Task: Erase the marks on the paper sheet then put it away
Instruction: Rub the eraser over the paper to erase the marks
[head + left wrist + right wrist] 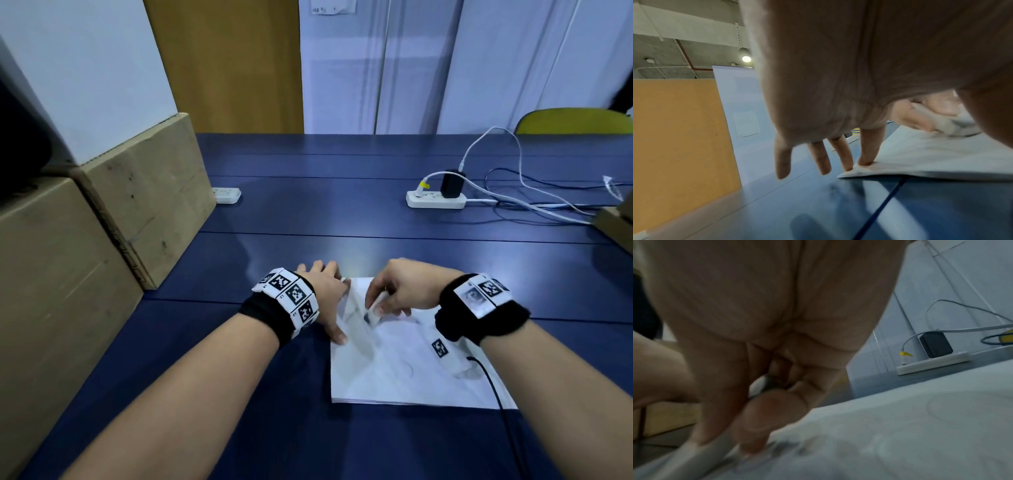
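Thin white paper sheet [407, 373] is pinned flat by spread left hand [325, 294] — small white eraser [375, 308] pinched in right hand [407, 289]; sheet could be creased or torn if rubbed too hard.

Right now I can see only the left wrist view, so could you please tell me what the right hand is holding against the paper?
Observer: In the head view the right hand pinches a white eraser, tip down on the far part of the paper sheet.
Operator: Thank you. Are there marks elsewhere on the sheet?
Observer: Yes, the right wrist view shows a faint circle on the paper beside that hand.
Operator: Does the left hand pin more than the far corner?
Observer: Yes, the head view shows the left hand spread flat, with its thumb pressing the sheet's left edge.
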Available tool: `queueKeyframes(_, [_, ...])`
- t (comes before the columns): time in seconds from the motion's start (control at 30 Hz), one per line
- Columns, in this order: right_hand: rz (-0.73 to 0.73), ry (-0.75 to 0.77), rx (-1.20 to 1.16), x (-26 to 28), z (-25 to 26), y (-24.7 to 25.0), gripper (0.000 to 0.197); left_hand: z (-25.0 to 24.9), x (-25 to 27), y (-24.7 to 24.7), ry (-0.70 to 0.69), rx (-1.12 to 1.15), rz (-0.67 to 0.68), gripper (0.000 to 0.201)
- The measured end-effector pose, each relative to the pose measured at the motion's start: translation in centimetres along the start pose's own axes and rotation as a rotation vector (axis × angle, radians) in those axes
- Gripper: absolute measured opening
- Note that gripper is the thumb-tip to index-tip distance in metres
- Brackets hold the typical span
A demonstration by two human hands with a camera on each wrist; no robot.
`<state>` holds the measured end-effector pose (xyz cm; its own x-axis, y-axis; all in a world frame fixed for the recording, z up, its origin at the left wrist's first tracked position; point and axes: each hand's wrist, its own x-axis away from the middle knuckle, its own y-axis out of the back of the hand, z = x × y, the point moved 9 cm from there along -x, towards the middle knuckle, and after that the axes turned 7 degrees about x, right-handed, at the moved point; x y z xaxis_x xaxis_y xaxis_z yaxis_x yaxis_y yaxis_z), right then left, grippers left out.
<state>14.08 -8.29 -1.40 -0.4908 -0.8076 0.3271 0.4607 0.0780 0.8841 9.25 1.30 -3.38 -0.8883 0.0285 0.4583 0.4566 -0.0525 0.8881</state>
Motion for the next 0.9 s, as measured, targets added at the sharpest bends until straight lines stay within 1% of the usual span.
queueKeyframes(0.03, [-0.063, -0.02, 0.002, -0.1, -0.1, 0.5, 0.015, -0.2, 0.1, 0.2, -0.006, -0.004, -0.017, 0.104])
queueKeyframes(0.07, [-0.16, -0.055, 0.003, -0.4, -0.5, 1.4, 0.016, -0.3, 0.1, 0.4, -0.014, -0.004, -0.03, 0.101])
queueKeyframes(0.1, [-0.243, -0.094, 0.003, -0.7, -1.0, 2.2, 0.015, -0.3, 0.0, 0.4, -0.02, 0.0, -0.034, 0.101])
queueKeyframes(0.13, [-0.289, -0.125, -0.007, -0.8, -1.4, 2.7, 0.013, -0.4, 0.0, 0.4, -0.023, 0.008, -0.031, 0.102])
queueKeyframes(0.17, [-0.298, -0.128, -0.019, -0.8, -1.4, 2.9, 0.011, -0.3, 0.1, 0.3, -0.026, 0.021, -0.028, 0.103])
queueKeyframes(0.23, [-0.227, -0.081, -0.006, -0.5, -1.0, 2.4, 0.012, -0.2, 0.1, 0.3, -0.035, 0.049, -0.037, 0.101])
queueKeyframes(0.27, [-0.167, -0.046, 0.017, -0.2, -0.6, 1.7, 0.017, -0.2, 0.1, 0.2, -0.039, 0.065, -0.047, 0.099])
queueKeyframes(0.3, [-0.114, -0.017, 0.044, 0.1, -0.1, 1.1, 0.026, 0.0, 0.1, 0.2, -0.039, 0.081, -0.053, 0.097])
queueKeyframes(0.33, [-0.088, -0.011, 0.07, 0.2, 0.0, 0.8, 0.035, 0.0, 0.1, 0.2, -0.036, 0.094, -0.057, 0.098])
queueKeyframes(0.37, [-0.091, -0.023, 0.09, 0.3, 0.0, 0.7, 0.04, 0.1, 0.1, 0.2, -0.033, 0.103, -0.059, 0.098])
queueKeyframes(0.43, [-0.157, -0.061, 0.095, 0.2, -0.2, 1.4, 0.042, 0.0, 0.1, 0.3, -0.035, 0.107, -0.063, 0.098])
queueKeyframes(0.47, [-0.189, -0.078, 0.081, 0.1, -0.3, 1.7, 0.042, -0.1, 0.0, 0.3, -0.037, 0.106, -0.06, 0.098])
queueKeyframes(0.53, [-0.207, -0.104, 0.046, -0.3, -0.6, 1.9, 0.037, 0.0, 0.1, 0.2, -0.033, 0.11, -0.051, 0.099])
queueKeyframes(0.67, [-0.194, -0.137, 0.018, -0.3, -1.0, 1.4, 0.009, -0.1, 0.2, 0.3, -0.032, 0.115, -0.046, 0.093])
queueKeyframes(0.8, [-0.264, -0.112, 0.072, -0.6, -1.1, 2.1, 0.008, 0.0, 0.2, 0.3, -0.031, 0.117, -0.052, 0.091])
queueKeyframes(0.9, [-0.278, -0.101, 0.084, -0.6, -1.2, 2.4, 0.014, 0.1, 0.2, 0.3, -0.03, 0.119, -0.045, 0.088])
